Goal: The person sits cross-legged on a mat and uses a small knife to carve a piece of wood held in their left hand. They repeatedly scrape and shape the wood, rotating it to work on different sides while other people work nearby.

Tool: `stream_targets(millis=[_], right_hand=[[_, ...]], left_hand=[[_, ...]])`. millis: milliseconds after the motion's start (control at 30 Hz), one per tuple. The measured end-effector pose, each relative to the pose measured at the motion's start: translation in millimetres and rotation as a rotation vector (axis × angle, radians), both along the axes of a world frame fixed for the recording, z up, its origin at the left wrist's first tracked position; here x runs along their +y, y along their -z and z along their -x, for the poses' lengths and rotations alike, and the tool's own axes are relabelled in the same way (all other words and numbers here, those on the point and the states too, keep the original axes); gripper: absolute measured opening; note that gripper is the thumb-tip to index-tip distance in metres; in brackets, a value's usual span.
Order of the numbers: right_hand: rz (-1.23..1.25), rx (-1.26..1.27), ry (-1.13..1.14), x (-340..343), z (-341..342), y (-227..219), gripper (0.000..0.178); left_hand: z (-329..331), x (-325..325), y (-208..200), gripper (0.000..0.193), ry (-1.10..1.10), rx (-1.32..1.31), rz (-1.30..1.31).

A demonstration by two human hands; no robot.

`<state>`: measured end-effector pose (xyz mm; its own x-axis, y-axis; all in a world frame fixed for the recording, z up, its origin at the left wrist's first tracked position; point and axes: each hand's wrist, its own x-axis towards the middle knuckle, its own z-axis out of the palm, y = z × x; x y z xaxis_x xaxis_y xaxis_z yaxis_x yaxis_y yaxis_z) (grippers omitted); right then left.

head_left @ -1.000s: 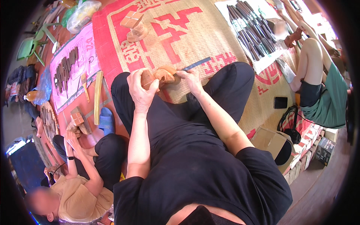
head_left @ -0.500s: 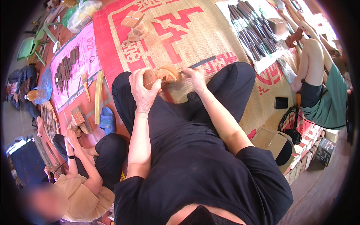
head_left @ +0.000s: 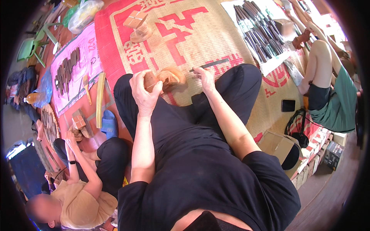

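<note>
A light-brown wooden carving [head_left: 172, 75] with rounded forms and a squarish block end rests above the mat between my knees. My left hand [head_left: 144, 92] is closed round its block end, thumb toward me. To the right of the carving, my right hand [head_left: 205, 79] pinches a thin, dark, flat strip-like tool [head_left: 216, 63], whose exact kind I cannot make out. The strip points away to the right, and a gap separates this hand from the carving.
Another carving [head_left: 140, 31] stands farther out on the red-patterned mat [head_left: 200, 34]. Rows of chisels lie on a white cloth [head_left: 250, 48]; dark tools lie on a pink sheet [head_left: 85, 50]. A brush [head_left: 87, 90], a blue slipper [head_left: 109, 125], a phone [head_left: 288, 105] and seated people flank me.
My right hand and the dark strip have shifted right, away from the carving. My left hand keeps its grip, nearly in place. The person at the left has moved their head slightly.
</note>
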<state>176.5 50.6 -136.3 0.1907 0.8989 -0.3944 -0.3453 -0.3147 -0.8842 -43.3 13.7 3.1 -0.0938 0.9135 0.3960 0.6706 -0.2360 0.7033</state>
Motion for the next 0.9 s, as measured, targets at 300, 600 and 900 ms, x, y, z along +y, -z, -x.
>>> stream_targets(millis=[300, 600, 900], right_hand=[[-0.058, -0.019, -0.088, -5.0, 21.5, -2.9, 0.019], [-0.076, -0.082, -0.225, 0.5, 30.0, -17.0, 0.018], [-0.052, 0.066, -0.271, -7.2, 28.5, -25.1, 0.018]], left_hand=[[0.5, -1.6, -5.7, 0.045, 0.033, 0.030, -0.019], [4.9, 11.0, -2.8, 0.043, 0.001, 0.019, -0.042], [4.8, 6.2, -8.8, 0.042, -0.006, 0.028, -0.026]])
